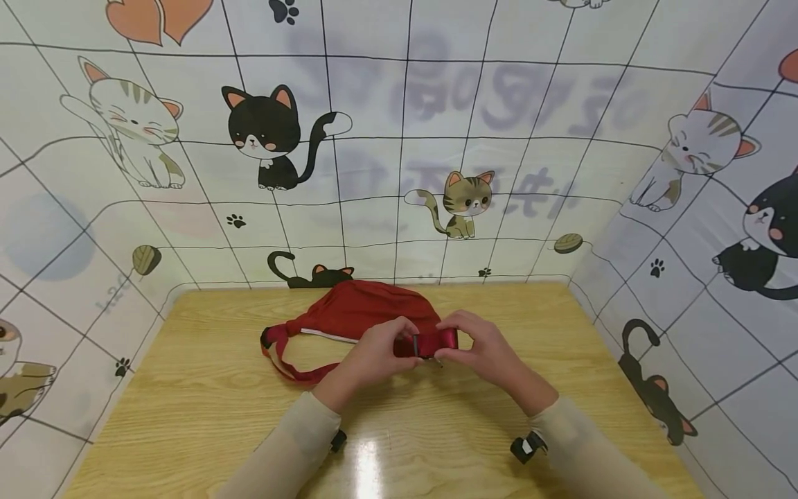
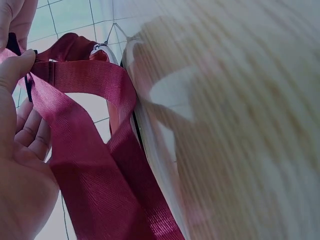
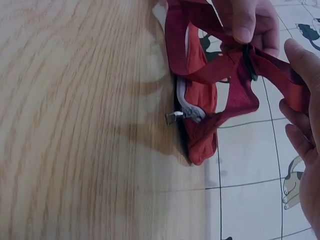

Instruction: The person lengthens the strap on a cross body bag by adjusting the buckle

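One left hand [image 1: 375, 352], one right hand [image 1: 489, 350] counted. Two sleeves [image 1: 283, 443], two black wrist devices [image 1: 520, 450] seen. One red bag [image 1: 368, 312] logged, with one strap [image 1: 308, 377], two black strap pieces [image 1: 267, 337]; one metal zipper pull [image 3: 174, 118] shown in right wrist view. One wooden table [image 1: 187, 388] logged. On printed backdrop [image 1: 368, 166], head view: nine cats [image 1: 264, 125] tallied, cut-off ones included; five paw prints [image 1: 283, 12], two striped balls [image 1: 146, 260], one blue circle [image 1: 46, 239] tallied.

Can read no word, brand or number anywhere. On the far wall [image 1: 368, 208], mostly right of its middle, can make out two rows of faint, blurred, reversed-looking lettering [image 1: 499, 104]; on the left wall [image 1: 93, 339], toward its far end, a small faint scrawl [image 1: 113, 292], likewise too blurred to decipher.
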A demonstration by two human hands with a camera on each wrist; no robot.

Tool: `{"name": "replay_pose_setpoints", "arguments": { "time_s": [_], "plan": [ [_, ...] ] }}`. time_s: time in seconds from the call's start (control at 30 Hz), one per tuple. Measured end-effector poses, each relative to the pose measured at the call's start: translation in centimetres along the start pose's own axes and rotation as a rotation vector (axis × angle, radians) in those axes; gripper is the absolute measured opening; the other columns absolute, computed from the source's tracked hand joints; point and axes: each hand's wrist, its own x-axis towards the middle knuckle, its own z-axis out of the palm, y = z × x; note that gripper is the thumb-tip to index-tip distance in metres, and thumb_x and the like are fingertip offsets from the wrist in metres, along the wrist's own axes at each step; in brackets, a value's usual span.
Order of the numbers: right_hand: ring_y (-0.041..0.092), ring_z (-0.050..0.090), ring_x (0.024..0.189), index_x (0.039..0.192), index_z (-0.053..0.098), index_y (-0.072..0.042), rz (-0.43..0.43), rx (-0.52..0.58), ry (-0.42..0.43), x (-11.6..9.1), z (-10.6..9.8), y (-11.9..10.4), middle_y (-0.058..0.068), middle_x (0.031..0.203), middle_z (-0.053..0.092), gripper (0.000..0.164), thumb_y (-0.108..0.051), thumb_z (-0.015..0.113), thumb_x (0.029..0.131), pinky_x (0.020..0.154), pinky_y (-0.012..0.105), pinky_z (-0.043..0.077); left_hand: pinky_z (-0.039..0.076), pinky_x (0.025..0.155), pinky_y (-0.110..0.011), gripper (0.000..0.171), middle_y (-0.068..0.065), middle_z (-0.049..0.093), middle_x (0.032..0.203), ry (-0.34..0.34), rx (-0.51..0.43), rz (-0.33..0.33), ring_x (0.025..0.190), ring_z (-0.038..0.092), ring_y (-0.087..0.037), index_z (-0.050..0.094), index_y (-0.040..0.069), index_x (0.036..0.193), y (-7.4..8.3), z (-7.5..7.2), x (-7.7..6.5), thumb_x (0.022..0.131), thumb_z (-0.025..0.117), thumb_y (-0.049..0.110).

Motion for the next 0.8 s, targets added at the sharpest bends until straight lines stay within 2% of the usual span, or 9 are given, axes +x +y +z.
{"name": "replay_pose_setpoints", "arguments": {
  "time_s": [0.17,0.3,0.43,0.53,0.63,0.73,0.8],
  "plan": [
    [0.012,0.069,0.106,0.123,0.076,-0.015,-0.017,-0.047,-0.008,-0.3,-0.5,0.4,-0.006,0.117,0.072,0.047,-0.015,0.100,0.083,0.090,0.034,0.060,0.058,0.094,-0.037,0.043,0.013,0.072,0.109,0.002,-0.004,0.013,0.103,0.069,-0.008,0.066,0.023,0.124,0.0,-0.1,0.0,0.092,0.094,0.026],
    [0.015,0.067,0.112,0.130,0.072,-0.011,-0.052,-0.101,-0.050,0.2,-0.3,0.1,-0.004,0.123,0.071,0.057,-0.023,0.101,0.083,0.093,0.040,0.060,0.058,0.094,-0.037,0.043,0.012,0.072,0.109,-0.001,-0.003,0.026,0.104,0.069,-0.009,0.066,0.021,0.124,0.1,-0.1,0.0,0.092,0.094,0.024],
    [0.017,0.067,0.110,0.133,0.071,-0.010,-0.075,-0.145,-0.061,0.9,0.0,-0.9,0.000,0.123,0.071,0.062,-0.029,0.101,0.083,0.089,0.040,0.060,0.059,0.093,-0.036,0.043,0.011,0.072,0.109,-0.001,0.013,0.033,0.103,0.069,-0.009,0.066,0.021,0.124,0.1,0.0,0.1,0.092,0.094,0.024],
    [0.019,0.066,0.108,0.131,0.072,-0.008,-0.091,-0.195,-0.075,1.5,0.1,-1.7,0.003,0.121,0.071,0.060,-0.030,0.101,0.083,0.088,0.041,0.059,0.059,0.093,-0.034,0.043,0.011,0.071,0.111,-0.006,0.034,0.040,0.103,0.068,-0.009,0.066,0.022,0.124,0.0,0.0,0.2,0.092,0.094,0.025],
    [0.020,0.065,0.105,0.125,0.074,-0.010,-0.098,-0.302,-0.124,1.9,0.3,-2.1,0.001,0.116,0.071,0.054,-0.031,0.101,0.084,0.092,0.043,0.058,0.059,0.093,-0.033,0.044,0.010,0.071,0.112,-0.011,0.050,0.042,0.103,0.067,-0.009,0.066,0.022,0.125,0.1,0.1,0.2,0.091,0.095,0.023],
    [0.019,0.064,0.098,0.120,0.075,-0.012,-0.070,-0.400,-0.189,2.1,0.5,-2.4,-0.001,0.109,0.071,0.048,-0.033,0.100,0.085,0.091,0.043,0.057,0.058,0.093,-0.033,0.044,0.010,0.072,0.112,-0.019,0.062,0.039,0.103,0.067,-0.009,0.066,0.022,0.125,0.2,0.1,0.3,0.091,0.095,0.023],
    [0.018,0.063,0.093,0.118,0.075,-0.013,-0.037,-0.426,-0.222,2.0,0.5,-2.5,-0.002,0.106,0.072,0.044,-0.033,0.099,0.086,0.089,0.043,0.056,0.058,0.094,-0.033,0.044,0.011,0.072,0.112,-0.026,0.069,0.031,0.103,0.067,-0.008,0.066,0.022,0.125,0.2,0.2,0.3,0.092,0.095,0.024]
  ]
}}
